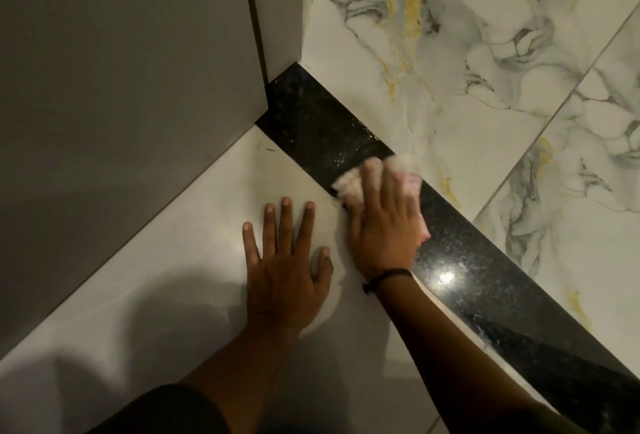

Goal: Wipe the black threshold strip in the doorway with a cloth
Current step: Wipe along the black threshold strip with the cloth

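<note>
From my head camera, looking down, my right hand [382, 225] lies flat on a pale cloth [349, 185], its fingers [372, 180] stretched forward and held close together, pressing the cloth down rather than pinching it. The cloth sits on the black threshold strip [311, 121], about midway along the stretch I can see, with its near edge spilling onto the plain white floor tile [173, 277] and its far edge reaching the marbled tile [485, 69] on the other side. The cloth and my fingertips are blurred. The strip is speckled black and glossy; it runs diagonally from the foot of the grey door frame [277, 17] at upper left down to the lower right, where a bright spot of light glints on it just beside my right wrist. A dark band [388, 277] circles that wrist. My left hand [284, 277] rests palm-down on the white tile, fingers spread wide, holding nothing, just beside my right hand and clear of the strip. A grey wall [121, 69] fills the upper left, meeting the white tile along a slanted line.
</note>
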